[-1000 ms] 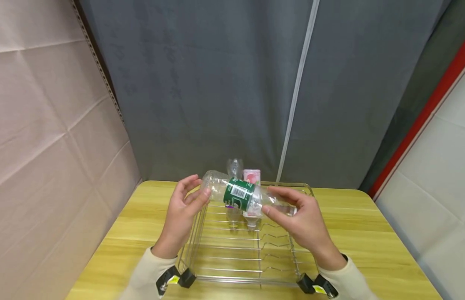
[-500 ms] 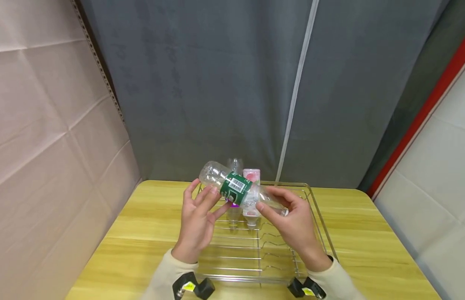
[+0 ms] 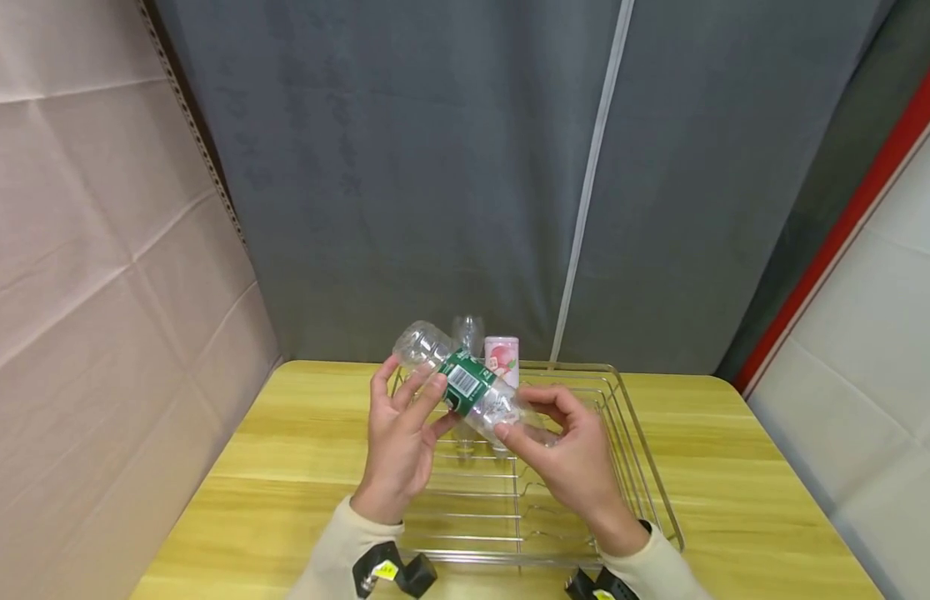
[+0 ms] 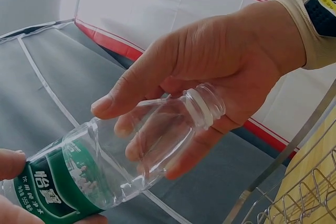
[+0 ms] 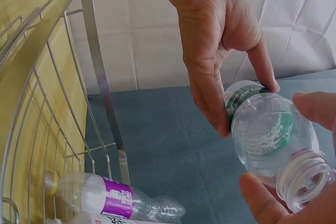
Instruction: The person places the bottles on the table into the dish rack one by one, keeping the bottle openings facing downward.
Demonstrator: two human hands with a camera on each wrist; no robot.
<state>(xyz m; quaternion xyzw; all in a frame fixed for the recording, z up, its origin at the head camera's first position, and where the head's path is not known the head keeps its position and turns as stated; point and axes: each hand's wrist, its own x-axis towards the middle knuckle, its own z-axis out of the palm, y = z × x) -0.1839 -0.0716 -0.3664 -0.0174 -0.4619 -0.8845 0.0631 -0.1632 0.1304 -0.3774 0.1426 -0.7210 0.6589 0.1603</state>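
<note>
An uncapped clear plastic bottle point(image 3: 462, 383) with a green label is held in the air above a wire rack point(image 3: 517, 533), its neck tilted down to the right. My left hand point(image 3: 401, 442) grips it between thumb and fingers near the base and label. At the shoulder, my right hand point(image 3: 566, 454) holds it with thumb and fingers on opposite sides. The right palm lies behind the neck in the left wrist view, where the label of the bottle point(image 4: 63, 187) shows. The open mouth of the bottle point(image 5: 310, 182) faces the right wrist camera.
In the rack's far part lie a pink-labelled bottle point(image 3: 502, 357) and a clear bottle point(image 5: 118, 198) with a purple label, side by side. The rack stands on a yellow wooden table point(image 3: 750, 483). A grey curtain point(image 3: 420, 167) hangs behind.
The bottle has tilted more steeply, neck end lower. My left hand has shifted right, along the bottle towards the label. My right hand has moved left and down with the neck end.
</note>
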